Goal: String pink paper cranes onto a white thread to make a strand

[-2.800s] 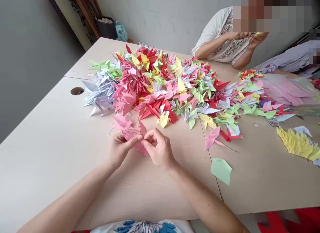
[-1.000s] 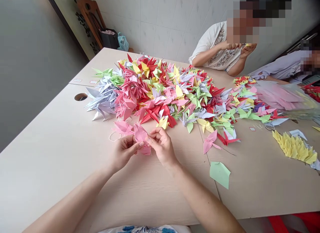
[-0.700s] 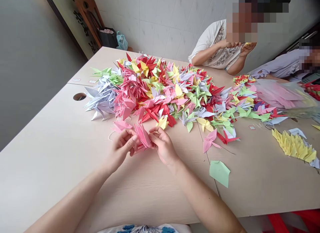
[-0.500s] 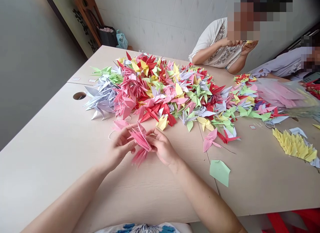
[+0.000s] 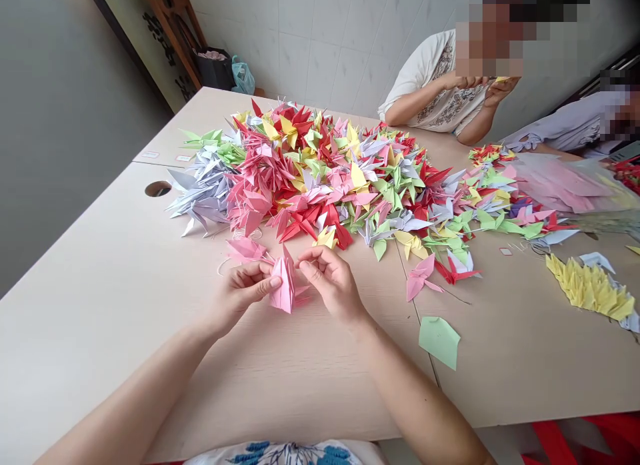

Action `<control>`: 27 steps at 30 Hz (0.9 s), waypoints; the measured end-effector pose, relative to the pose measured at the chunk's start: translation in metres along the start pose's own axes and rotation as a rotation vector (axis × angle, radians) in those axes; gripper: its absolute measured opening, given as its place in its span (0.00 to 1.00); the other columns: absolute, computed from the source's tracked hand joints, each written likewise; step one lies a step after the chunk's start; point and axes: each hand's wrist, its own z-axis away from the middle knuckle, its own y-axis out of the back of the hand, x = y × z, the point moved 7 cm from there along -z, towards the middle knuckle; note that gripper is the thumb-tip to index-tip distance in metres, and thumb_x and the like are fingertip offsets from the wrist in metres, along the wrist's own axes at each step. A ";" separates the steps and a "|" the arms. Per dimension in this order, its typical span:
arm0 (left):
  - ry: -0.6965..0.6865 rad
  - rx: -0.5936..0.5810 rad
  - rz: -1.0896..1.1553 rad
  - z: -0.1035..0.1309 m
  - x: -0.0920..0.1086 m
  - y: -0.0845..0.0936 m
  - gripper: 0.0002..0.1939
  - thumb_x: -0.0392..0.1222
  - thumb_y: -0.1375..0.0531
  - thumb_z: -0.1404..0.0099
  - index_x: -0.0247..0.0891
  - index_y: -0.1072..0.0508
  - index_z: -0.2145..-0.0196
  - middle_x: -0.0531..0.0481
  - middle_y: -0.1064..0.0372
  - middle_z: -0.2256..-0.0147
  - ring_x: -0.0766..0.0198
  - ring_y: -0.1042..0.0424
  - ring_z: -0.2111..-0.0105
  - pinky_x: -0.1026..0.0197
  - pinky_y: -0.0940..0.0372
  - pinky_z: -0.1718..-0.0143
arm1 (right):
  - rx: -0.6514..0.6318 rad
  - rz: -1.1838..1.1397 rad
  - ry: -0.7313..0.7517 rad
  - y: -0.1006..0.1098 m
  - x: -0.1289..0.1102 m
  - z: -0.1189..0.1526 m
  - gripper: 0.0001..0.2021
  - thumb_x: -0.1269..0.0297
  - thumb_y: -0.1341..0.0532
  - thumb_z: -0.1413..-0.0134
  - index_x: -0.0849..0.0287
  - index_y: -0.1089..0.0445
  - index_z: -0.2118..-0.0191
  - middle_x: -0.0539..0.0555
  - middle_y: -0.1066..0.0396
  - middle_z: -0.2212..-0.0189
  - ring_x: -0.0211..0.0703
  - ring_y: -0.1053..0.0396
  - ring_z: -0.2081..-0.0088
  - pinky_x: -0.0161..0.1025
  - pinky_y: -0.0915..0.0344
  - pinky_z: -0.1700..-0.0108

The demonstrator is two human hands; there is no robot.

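My left hand is closed on several pink folded paper cranes, pressed together in a stack under the thumb. Just right of the stack is my right hand, thumb and fingertips brought together. Anything between those fingertips is too small to make out. Beyond my left fingers, another pink paper crane rests on the table, with white string beside it. A large heap of paper cranes in red, pink, yellow, green and pale lilac spreads out past both hands.
A green paper sheet lies to my right on the wooden table. Farther right are a row of yellow folded papers and a clear plastic bag with pink paper. Opposite, a person in a white top holds something yellow.
My right hand has come off the pink stack and moved slightly right. The stack has turned more upright in my left hand.
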 end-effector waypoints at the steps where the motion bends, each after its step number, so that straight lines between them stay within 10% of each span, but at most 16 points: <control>1: 0.006 -0.007 -0.001 0.000 0.000 -0.001 0.11 0.47 0.32 0.46 0.36 0.24 0.72 0.52 0.33 0.78 0.69 0.39 0.78 0.65 0.43 0.75 | -0.022 -0.036 -0.017 -0.001 0.001 0.000 0.09 0.58 0.38 0.45 0.57 0.31 0.63 0.51 0.29 0.67 0.37 0.33 0.68 0.34 0.36 0.64; 27: 0.106 -0.145 -0.036 0.000 -0.016 -0.001 0.10 0.45 0.31 0.47 0.36 0.21 0.75 0.49 0.29 0.76 0.66 0.36 0.75 0.64 0.39 0.72 | -0.187 0.055 0.009 -0.017 -0.007 0.005 0.06 0.69 0.39 0.50 0.58 0.30 0.64 0.48 0.31 0.70 0.34 0.36 0.71 0.32 0.38 0.69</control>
